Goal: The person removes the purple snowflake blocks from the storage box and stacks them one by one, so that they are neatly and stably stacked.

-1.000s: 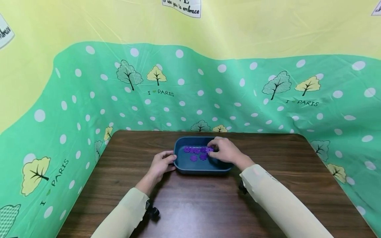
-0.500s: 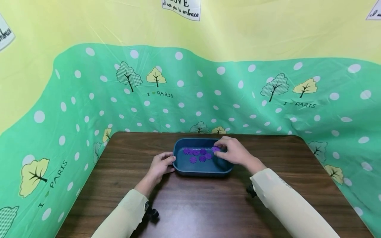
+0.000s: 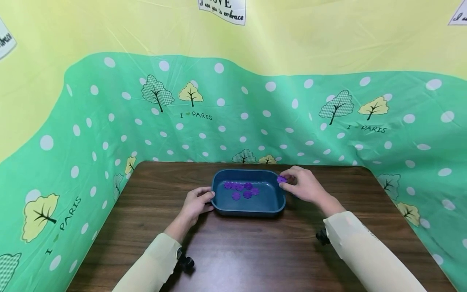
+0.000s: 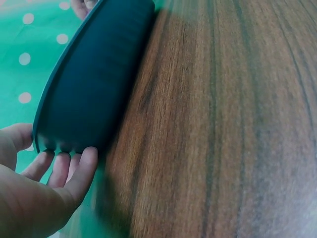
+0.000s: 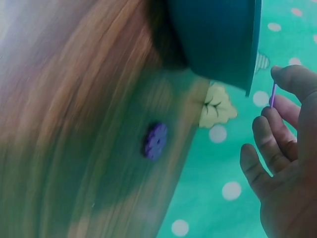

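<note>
A dark blue rectangular tray [image 3: 248, 212] sits on the table. My left hand [image 3: 196, 202] grips its left end, thumb at the rim and fingers against the outer wall in the left wrist view. Inside, toward the left and middle, lie several purple notched discs [image 3: 247, 195], flat and flower-like. Just past the right rim, my right hand [image 3: 305, 187] pinches one purple notched disc [image 3: 281, 179] between thumb and index finger. The right wrist view shows that disc edge-on. Below this hand another purple disc [image 5: 156, 141] rests on the wood, mostly hidden by the hand in the head view.
The brown wood-grain table [image 3: 240, 251] ends at a back edge close behind the tray. A green and yellow printed cloth [image 3: 204, 101] hangs behind and along the sides. Small black devices [image 3: 187, 263] are strapped at both wrists.
My right hand has lifted one purple disc from inside the tray and carried it rightward over the right rim. The left hand keeps its grip, and the tray has hardly shifted.
</note>
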